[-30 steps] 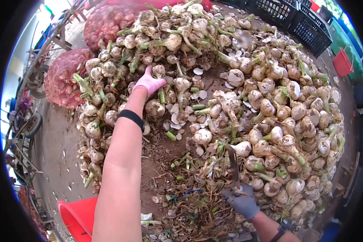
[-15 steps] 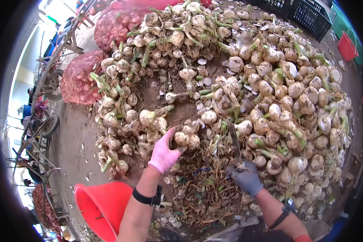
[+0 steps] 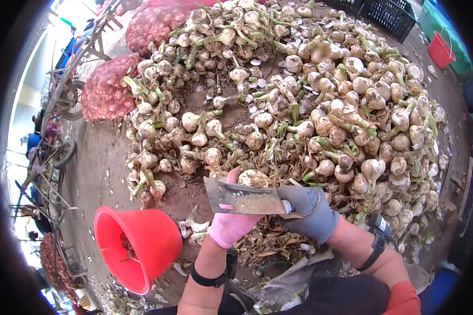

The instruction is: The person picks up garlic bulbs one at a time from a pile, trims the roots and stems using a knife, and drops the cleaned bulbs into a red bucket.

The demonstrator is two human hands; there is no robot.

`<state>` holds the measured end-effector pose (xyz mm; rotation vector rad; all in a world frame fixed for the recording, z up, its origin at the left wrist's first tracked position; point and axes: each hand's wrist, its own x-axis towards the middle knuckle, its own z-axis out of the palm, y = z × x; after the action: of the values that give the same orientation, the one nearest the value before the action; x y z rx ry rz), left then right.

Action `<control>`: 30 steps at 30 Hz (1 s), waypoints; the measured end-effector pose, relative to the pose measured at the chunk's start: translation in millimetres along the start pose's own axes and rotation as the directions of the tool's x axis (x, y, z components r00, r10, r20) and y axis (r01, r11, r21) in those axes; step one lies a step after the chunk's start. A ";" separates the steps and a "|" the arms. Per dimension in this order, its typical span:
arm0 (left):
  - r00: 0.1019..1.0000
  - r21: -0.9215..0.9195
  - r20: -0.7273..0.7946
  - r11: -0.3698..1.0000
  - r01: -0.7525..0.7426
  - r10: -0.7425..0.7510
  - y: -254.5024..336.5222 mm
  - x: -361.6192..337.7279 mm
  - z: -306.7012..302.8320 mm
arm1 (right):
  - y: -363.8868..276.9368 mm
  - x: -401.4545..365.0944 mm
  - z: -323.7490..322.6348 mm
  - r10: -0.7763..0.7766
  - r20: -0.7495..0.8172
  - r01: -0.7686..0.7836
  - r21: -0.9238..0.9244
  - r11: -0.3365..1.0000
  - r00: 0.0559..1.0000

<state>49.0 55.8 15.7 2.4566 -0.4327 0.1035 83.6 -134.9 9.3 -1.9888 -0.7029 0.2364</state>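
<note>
My left hand (image 3: 230, 227), in a pink glove, is closed on a garlic bulb (image 3: 253, 178) whose top shows above the blade. Most of the fingers are hidden behind the wide, dirt-streaked knife (image 3: 247, 200). My right hand (image 3: 311, 216), in a grey glove, grips that knife by its handle, the blade pointing left across the front of the left hand. Just beyond both hands lies a big heap of garlic bulbs (image 3: 373, 169) with cut green stems and soil on them. Dry leaf and stem scraps (image 3: 268, 244) lie beneath the hands.
A red bucket (image 3: 160, 241) lies tipped at the left, some scraps inside. Pink net sacks of bulbs (image 3: 109, 88) stand at the far left, beside a metal cart with wheels (image 3: 64, 154). At the far right are a black crate (image 3: 389, 20) and another red bucket (image 3: 440, 51).
My left hand has drawn back from the heap with a garlic bulb. My right hand has swung the knife leftward, across the left hand. The view has shifted, showing more of the red bucket.
</note>
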 end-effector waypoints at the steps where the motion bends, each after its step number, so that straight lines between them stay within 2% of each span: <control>1: 0.997 -0.058 -0.032 0.996 0.061 -0.063 2.4 -3.6 2.4 | -1.4 -3.1 1.8 0.001 0.015 0.000 -0.035 0.999 1.000; 2: 0.990 -0.119 -0.059 0.986 0.120 -0.127 3.1 -7.2 4.3 | -2.4 -5.7 3.1 0.004 0.029 -0.002 -0.071 0.998 1.000; 3: 0.973 -0.217 -0.006 0.950 0.226 -0.233 2.2 -8.4 6.7 | -3.1 -8.7 4.1 0.008 0.029 -0.006 -0.070 0.998 1.000; 4: 0.973 -0.220 -0.004 0.949 0.226 -0.233 6.0 -10.9 7.8 | -3.5 -11.1 4.2 -0.023 0.041 0.024 -0.046 0.999 0.999; 5: 0.948 -0.473 0.020 0.832 0.289 -0.318 12.9 -12.2 8.4 | -3.2 -13.3 4.3 -0.053 0.053 0.054 -0.022 0.998 0.997; 6: 0.917 -0.688 0.070 0.647 0.330 -0.393 18.3 -14.0 8.2 | -0.6 -15.4 6.0 -0.046 0.055 0.048 -0.022 0.999 0.997; 8: 0.927 -0.683 0.030 0.670 0.291 -0.373 18.0 -21.4 12.5 | 11.6 -17.2 12.9 -0.078 0.066 0.088 -0.155 0.984 0.995; 10: 0.894 -0.923 0.143 0.268 0.275 -0.424 32.4 -22.2 5.3 | 22.6 -22.3 21.7 -0.067 0.059 0.077 -0.173 0.982 0.996; 11: 0.924 -0.693 0.088 0.643 0.326 -0.373 20.5 -25.6 12.5 | 25.8 -21.8 22.4 -0.096 0.031 0.100 -0.181 0.978 0.995; 12: 0.924 -0.693 0.084 0.645 0.323 -0.373 24.6 -25.3 9.9 | 28.4 -20.5 23.0 -0.128 0.000 0.125 -0.190 0.974 0.992; 14: 0.784 -0.658 0.152 0.531 0.535 -0.602 37.7 -24.3 6.1 | 50.2 -23.0 19.1 -0.086 0.033 0.091 -0.171 0.981 0.996; 15: 0.853 -0.942 0.286 0.036 0.335 -0.437 47.1 -24.9 -0.9 | 77.4 -25.3 10.9 0.208 0.047 -0.200 -0.146 0.969 0.977; 16: 0.941 -0.742 0.101 0.606 0.287 -0.322 64.1 -29.8 -13.2 | 96.1 -26.0 14.5 0.469 0.086 -0.458 -0.122 0.881 0.879; 17: 0.899 -0.788 0.091 0.522 0.328 -0.428 57.9 -23.8 -14.5 | 75.6 -29.9 14.1 0.434 -0.001 -0.428 -0.161 0.889 0.901; 18: 0.847 -0.834 0.133 0.404 0.377 -0.515 54.9 -23.8 -9.6 | 57.7 -30.6 18.7 0.288 -0.111 -0.299 -0.102 0.949 0.951; 19: 0.790 -0.887 0.235 0.207 0.412 -0.566 42.9 -24.0 -8.0 | 48.2 -31.3 21.9 0.287 -0.161 -0.297 -0.039 0.954 0.944; 20: 0.729 -0.927 0.296 -0.002 0.374 -0.617 26.9 -24.4 4.8 | 42.8 -30.2 25.4 0.280 -0.196 -0.280 0.031 0.960 0.940; 21: 0.771 -0.793 0.134 0.399 0.460 -0.622 10.5 -31.5 12.0 | 40.1 -31.5 25.7 0.308 -0.163 -0.304 0.051 0.951 0.937; 22: 0.841 -0.505 -0.008 0.728 0.463 -0.540 -1.2 -31.0 13.9 | 40.1 -28.1 22.2 0.328 -0.148 -0.322 0.062 0.945 0.933; 24: 0.841 -0.488 -0.074 0.755 0.438 -0.535 -1.9 -23.5 13.0 | 37.2 -32.6 22.8 0.360 -0.124 -0.348 0.104 0.932 0.925; 26: 0.724 -0.851 0.000 0.380 0.362 -0.690 -3.6 -20.7 7.8 | 30.9 -41.5 31.6 0.225 -0.207 -0.224 0.030 0.974 0.952; 27: 0.668 -0.920 -0.023 0.278 0.277 -0.743 8.8 -16.7 3.4 | 21.1 -43.8 32.3 0.261 -0.164 -0.252 0.075 0.965 0.951; 28: 0.650 -0.961 -0.055 0.216 0.171 -0.758 -4.0 -22.5 16.6 | 18.4 -46.0 33.9 0.268 -0.163 -0.260 0.071 0.963 0.950; 30: 0.653 -0.993 0.096 -0.113 0.016 -0.752 -8.1 -35.1 26.5 | 14.4 -47.4 35.3 0.189 -0.066 -0.191 -0.019 0.981 0.980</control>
<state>17.8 55.7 -16.2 0.8210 0.5301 0.1391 34.9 -140.8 -26.7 -2.0802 -0.4774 0.2775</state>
